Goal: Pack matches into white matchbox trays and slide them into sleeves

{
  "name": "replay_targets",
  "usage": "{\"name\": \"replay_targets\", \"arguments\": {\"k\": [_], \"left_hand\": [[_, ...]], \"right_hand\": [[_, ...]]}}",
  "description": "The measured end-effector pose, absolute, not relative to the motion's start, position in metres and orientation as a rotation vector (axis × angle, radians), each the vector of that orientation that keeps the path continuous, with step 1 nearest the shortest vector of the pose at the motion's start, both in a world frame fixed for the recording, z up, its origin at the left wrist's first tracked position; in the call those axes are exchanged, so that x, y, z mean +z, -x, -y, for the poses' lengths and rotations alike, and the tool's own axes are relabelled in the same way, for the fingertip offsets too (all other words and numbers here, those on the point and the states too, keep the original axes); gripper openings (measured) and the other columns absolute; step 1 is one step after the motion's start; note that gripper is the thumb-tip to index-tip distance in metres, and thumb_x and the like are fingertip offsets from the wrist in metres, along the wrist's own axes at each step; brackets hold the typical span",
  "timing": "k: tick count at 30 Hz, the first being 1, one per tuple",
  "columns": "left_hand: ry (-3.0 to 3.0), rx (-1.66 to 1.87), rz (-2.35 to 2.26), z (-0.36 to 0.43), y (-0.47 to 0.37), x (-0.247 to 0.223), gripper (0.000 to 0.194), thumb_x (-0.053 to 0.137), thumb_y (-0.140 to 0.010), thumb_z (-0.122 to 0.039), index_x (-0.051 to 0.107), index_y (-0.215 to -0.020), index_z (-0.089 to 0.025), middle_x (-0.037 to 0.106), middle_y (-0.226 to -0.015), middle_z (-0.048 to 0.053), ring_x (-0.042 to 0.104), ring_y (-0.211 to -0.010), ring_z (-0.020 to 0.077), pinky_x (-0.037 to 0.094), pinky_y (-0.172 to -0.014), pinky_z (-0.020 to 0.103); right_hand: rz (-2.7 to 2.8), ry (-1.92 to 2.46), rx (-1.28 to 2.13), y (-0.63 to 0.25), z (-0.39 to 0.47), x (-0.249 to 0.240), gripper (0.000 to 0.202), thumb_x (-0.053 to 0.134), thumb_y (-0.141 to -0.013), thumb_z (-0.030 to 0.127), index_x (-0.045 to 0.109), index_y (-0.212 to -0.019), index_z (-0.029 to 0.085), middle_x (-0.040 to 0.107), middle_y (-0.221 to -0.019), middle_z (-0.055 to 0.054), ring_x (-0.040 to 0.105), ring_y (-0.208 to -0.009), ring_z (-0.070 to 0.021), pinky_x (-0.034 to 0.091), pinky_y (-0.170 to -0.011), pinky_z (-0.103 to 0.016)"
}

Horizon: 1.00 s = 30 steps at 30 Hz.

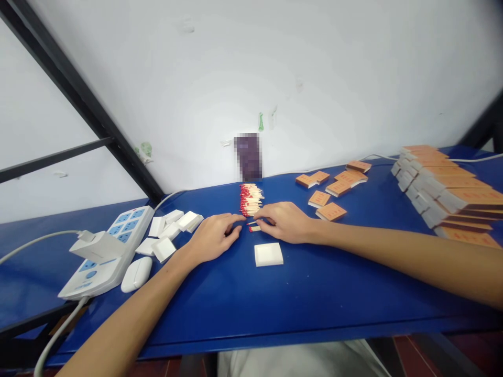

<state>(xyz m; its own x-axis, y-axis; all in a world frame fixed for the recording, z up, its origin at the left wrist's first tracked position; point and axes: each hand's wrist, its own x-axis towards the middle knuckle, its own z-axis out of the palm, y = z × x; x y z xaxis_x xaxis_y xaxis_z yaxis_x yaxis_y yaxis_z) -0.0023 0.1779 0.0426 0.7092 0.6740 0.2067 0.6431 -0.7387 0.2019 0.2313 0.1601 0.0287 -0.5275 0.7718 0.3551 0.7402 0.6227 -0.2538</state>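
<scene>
Past the white tray [269, 254] on the desk [236, 303], the left hand [215, 236] is half-spread, seemingly empty; the right hand [286, 222] curls at loose matches [254, 229], grip unclear. Likely light, brittle: pinch mid-stick. Behind lies the match pile [250, 200].

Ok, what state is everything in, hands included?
Left hand: thumb and index finger apart
Right hand: at the loose matches, grip unclear
Match pile: bunched, red heads mostly leftward
Centre tray: flat, apart from both hands
Left-side trays: loosely heaped
Earbud case: shut
Charger: plugged into power strip
Loose orange boxes: scattered
Far-right orange boxes: stacked
</scene>
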Motion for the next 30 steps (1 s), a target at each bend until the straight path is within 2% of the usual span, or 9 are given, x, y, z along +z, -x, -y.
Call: {"name": "replay_targets", "arguments": {"k": [4,7,13,18,30], "left_hand": [[-2.784,0.422,-1.160,-0.1784,0.0028,0.0426,0.031,0.044,-0.096,-0.031,0.061,-0.120,-0.022,0.062,-0.081,0.002,0.056,-0.071,0.0155,0.040,-0.064,0.026],[-2.795,0.406,-1.154,-0.1788,0.0029,0.0425,0.033,0.043,-0.096,-0.032,0.061,-0.121,-0.022,0.061,-0.081,0.003,0.056,-0.072,0.0161,0.040,-0.063,0.026],[-2.819,0.406,-1.070,-0.1784,0.0024,0.0425,0.033,0.042,-0.096,-0.030,0.062,-0.121,-0.021,0.059,-0.082,0.003,0.055,-0.071,0.0151,0.039,-0.062,0.026],[-2.831,0.371,-1.034,-0.1774,0.0018,0.0423,0.033,0.041,-0.097,-0.029,0.061,-0.123,-0.021,0.058,-0.084,0.003,0.054,-0.070,0.0143,0.040,-0.064,0.026],[-2.835,0.357,-1.118,-0.1790,0.0025,0.0381,0.037,0.040,-0.098,-0.034,0.053,-0.132,-0.024,0.057,-0.090,0.004,0.055,-0.083,0.0189,0.039,-0.075,0.032]], "right_hand": [[2.431,1.260,0.066,-0.2310,-0.1590,0.0309,0.032,0.047,-0.092,0.028,0.066,-0.118,0.025,0.071,-0.098,-0.004,0.062,-0.083,-0.0171,0.035,-0.066,-0.026],[2.441,1.312,0.062,-0.2308,-0.1584,0.0322,0.035,0.046,-0.093,0.031,0.064,-0.122,0.026,0.071,-0.099,-0.005,0.063,-0.084,-0.0182,0.036,-0.067,-0.027],[2.437,1.350,0.058,-0.2301,-0.1584,0.0322,0.037,0.045,-0.094,0.032,0.063,-0.125,0.024,0.071,-0.102,-0.006,0.063,-0.090,-0.0199,0.039,-0.070,-0.027],[2.453,1.332,0.066,-0.2308,-0.1582,0.0326,0.036,0.045,-0.094,0.031,0.064,-0.124,0.025,0.071,-0.101,-0.006,0.063,-0.087,-0.0188,0.038,-0.070,-0.027],[2.439,1.357,0.046,-0.2308,-0.1585,0.0316,0.036,0.045,-0.093,0.032,0.065,-0.122,0.024,0.071,-0.101,-0.006,0.063,-0.086,-0.0192,0.038,-0.068,-0.027]]}}
